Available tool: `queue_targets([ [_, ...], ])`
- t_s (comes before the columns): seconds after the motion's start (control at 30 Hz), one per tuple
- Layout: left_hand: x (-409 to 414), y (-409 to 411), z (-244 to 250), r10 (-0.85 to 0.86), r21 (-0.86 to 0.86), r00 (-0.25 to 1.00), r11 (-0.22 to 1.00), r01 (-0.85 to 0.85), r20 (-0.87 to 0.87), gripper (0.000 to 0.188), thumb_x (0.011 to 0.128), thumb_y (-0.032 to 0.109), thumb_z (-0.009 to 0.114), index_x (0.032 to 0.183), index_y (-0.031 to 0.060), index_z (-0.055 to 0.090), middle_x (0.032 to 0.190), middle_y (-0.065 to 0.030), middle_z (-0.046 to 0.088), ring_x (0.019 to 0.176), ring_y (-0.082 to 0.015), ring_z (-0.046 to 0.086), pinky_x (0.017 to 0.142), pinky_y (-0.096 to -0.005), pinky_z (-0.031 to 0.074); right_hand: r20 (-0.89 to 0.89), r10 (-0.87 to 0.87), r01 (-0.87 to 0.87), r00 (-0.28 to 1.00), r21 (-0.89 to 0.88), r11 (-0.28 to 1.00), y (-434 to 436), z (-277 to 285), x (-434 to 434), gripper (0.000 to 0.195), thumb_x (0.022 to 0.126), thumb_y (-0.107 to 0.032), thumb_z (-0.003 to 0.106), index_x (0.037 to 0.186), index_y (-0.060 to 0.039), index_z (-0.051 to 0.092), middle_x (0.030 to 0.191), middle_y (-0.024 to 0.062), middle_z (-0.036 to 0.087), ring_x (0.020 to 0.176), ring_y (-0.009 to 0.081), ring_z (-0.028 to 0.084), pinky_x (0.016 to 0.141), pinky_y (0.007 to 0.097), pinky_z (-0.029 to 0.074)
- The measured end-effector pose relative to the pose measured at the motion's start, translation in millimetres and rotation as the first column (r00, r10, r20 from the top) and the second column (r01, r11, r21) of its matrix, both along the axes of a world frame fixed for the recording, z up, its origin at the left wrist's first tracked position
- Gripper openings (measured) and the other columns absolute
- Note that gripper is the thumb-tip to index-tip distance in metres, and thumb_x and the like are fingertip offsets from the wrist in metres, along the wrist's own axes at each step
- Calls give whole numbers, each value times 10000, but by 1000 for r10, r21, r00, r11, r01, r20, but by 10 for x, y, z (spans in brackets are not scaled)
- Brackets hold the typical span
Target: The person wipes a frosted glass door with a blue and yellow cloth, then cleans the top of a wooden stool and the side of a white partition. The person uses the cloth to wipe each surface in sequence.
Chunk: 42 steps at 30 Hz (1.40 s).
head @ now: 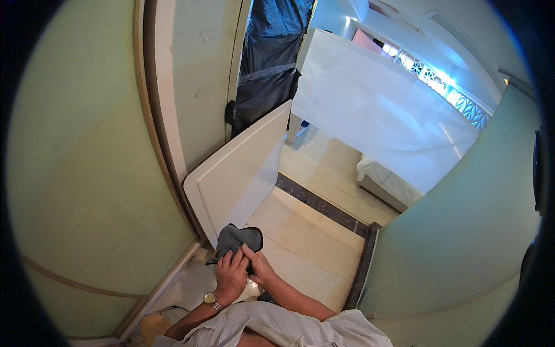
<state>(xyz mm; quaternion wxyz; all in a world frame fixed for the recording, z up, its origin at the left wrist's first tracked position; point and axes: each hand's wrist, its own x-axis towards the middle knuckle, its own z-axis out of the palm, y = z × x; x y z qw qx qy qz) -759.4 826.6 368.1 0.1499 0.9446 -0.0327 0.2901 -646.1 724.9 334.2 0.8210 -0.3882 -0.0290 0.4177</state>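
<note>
A dark grey cloth with a black edge (241, 238) is held out in front of my body, above the light tiled floor. My left hand (230, 274) grips its lower part, fingers lying over the fabric. Close beside it, my right hand (260, 265) pinches the same cloth with the thumb on top. The two hands almost touch. A metal-banded wristwatch (210, 299) sits on my left wrist. Just beyond the cloth, a white panel with rounded corners (238, 169) leans upright against the left wall; the cloth overlaps its lower corner in view.
Green walls rise at left (86, 152) and right (442, 225). A dark stone threshold strip (321, 204) crosses the floor. Past it stands a large white board (381, 95), with a white-covered low piece of furniture (386, 182) below. Black plastic sheeting (273, 56) covers a doorway.
</note>
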Motion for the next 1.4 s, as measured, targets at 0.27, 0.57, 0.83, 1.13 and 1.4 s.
queue_targets([
  [0.27,310,-103,-86,-190,-48,981,981,188,-29,375,882,77,783,1254,62,744,1375,-197,694,1317,-463,597,1056,-572,495,-31,-108,109,994,38,993,-16,-420,757,377,1093,-247,691,1406,-39,658,1297,94,745,1081,249,735,940,407,617],
  [0.57,1388,-315,6,58,-981,998,188,-46,-35,443,1069,225,708,1403,-41,590,1359,-145,685,1193,-200,672,996,-348,568,917,-33,308,397,-99,946,-295,-41,1187,637,982,-129,740,1569,-52,507,1458,257,634,1335,424,632,1122,450,517],
  [0.83,1641,-370,-336,97,-945,974,-280,-170,-204,343,1062,222,728,1349,51,651,1262,-91,732,1114,-224,724,962,-384,613,891,65,-20,449,-63,998,-705,-704,1431,663,972,-281,811,1540,-75,538,1577,213,523,1446,391,518,1221,492,414],
  [1.13,1586,-637,-636,-303,-853,860,-204,-480,-411,481,1056,198,721,1482,29,577,1387,-106,692,1238,-237,686,1050,-408,575,-256,176,-183,951,-3,983,-1214,-1388,1380,789,1023,-425,775,1625,-64,413,1522,108,595,1356,276,611,1154,460,509],
  [1.4,920,-98,-1827,-361,-718,693,-84,-691,-624,517,986,213,812,1422,16,615,1301,-96,721,1146,-224,701,999,-396,595,-203,130,-200,971,-378,904,-943,-2017,699,399,1021,-120,764,1400,-79,648,1219,68,731,1077,191,695,977,388,589],
])
